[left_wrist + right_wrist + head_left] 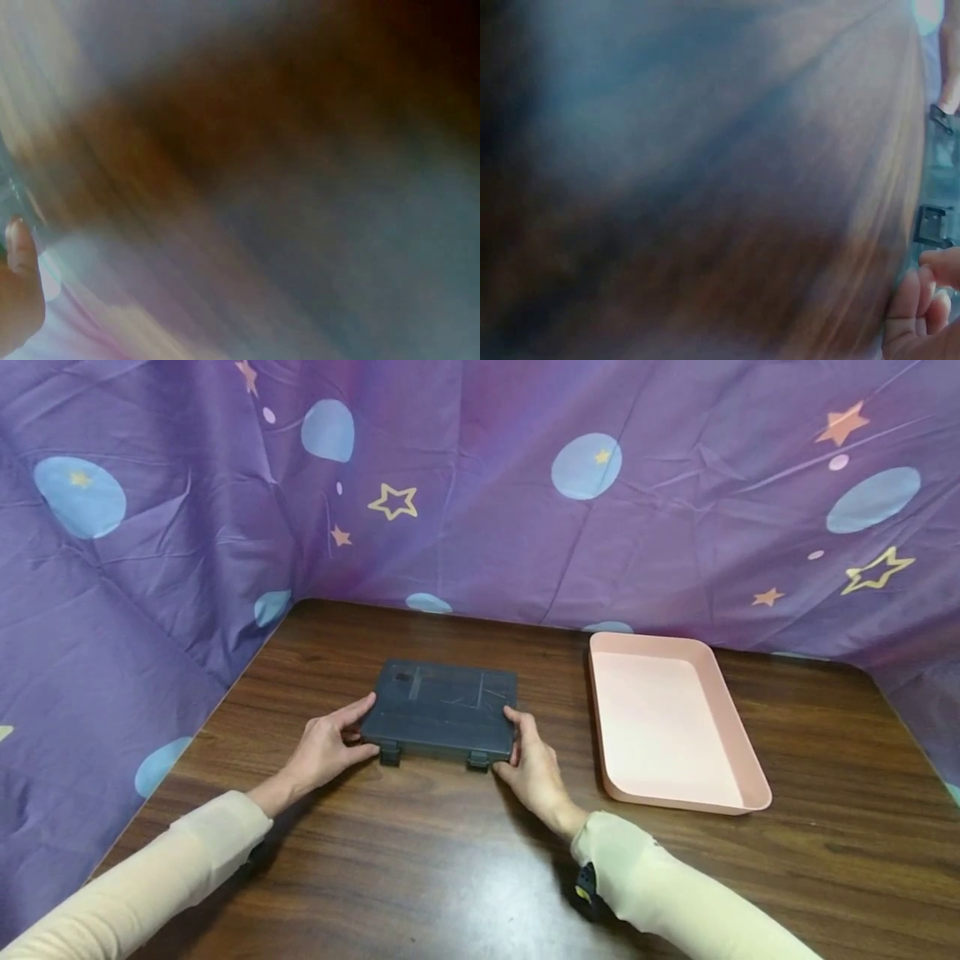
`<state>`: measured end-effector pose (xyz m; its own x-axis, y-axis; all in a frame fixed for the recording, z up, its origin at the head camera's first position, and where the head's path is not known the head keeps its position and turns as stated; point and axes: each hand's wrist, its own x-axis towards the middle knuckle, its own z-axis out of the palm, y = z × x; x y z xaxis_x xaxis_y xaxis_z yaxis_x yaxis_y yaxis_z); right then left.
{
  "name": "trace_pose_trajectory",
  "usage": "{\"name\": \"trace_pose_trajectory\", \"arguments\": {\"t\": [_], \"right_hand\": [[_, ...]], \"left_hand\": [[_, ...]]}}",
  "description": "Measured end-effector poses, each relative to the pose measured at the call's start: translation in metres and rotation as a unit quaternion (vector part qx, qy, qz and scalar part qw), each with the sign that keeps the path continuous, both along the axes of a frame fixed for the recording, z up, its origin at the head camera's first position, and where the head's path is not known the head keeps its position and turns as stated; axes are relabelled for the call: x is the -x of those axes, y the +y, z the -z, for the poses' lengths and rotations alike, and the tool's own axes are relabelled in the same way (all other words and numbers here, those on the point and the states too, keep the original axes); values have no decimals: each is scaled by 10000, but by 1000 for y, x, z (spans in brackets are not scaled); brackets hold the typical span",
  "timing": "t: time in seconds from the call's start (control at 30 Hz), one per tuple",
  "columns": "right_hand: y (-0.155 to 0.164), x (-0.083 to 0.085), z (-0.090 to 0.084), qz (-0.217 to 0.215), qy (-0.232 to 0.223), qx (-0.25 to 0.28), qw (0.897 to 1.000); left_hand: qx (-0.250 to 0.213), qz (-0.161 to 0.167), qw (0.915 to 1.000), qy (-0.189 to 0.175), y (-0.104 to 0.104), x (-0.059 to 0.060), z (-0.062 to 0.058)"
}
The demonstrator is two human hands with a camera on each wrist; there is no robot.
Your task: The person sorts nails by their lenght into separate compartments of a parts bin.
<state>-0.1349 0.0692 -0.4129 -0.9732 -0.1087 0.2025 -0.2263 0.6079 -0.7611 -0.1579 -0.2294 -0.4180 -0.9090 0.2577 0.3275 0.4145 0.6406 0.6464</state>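
A flat, dark, see-through plastic case [442,710] with its lid down is at the middle of the table, two latches [390,753] on its near side. My left hand [326,747] grips its left end near the front corner, thumb at the front. At the right end my right hand [536,777] holds the case in the same way. The left wrist view shows only a thumb [22,255] and a sliver of the case. In the right wrist view, curled fingers [906,304] are beside a latch [934,225]. Whether the case touches the table is hard to tell.
To the right of the case, a shallow pink tray [667,727] with raised walls lies on the brown wood-grain table [442,852]. A purple cloth [495,527] with stars and blue ovals hangs behind and along the left edge.
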Motion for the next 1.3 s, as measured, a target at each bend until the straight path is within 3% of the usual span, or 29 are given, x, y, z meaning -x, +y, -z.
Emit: {"name": "trace_pose_trajectory", "arguments": {"t": [0.27,0.43,0.63,0.9,1.3], "right_hand": [[-6,2,-1,136,-185,-145,9996],[-4,3,0,142,-228,-116,9996],[0,2,0,-37,-121,-66,9999],[4,1,-2,-272,69,-32,9996],[5,-3,-3,-303,27,-104,9995]], "left_hand": [[72,-167,9998,-51,2,-3,0],[12,-104,9999,-33,3,-2,0],[39,22,9999,-104,2,-1,-1],[242,81,9996,74,1,0,-4],[186,14,9993,-337,0,-3,-6]]}}
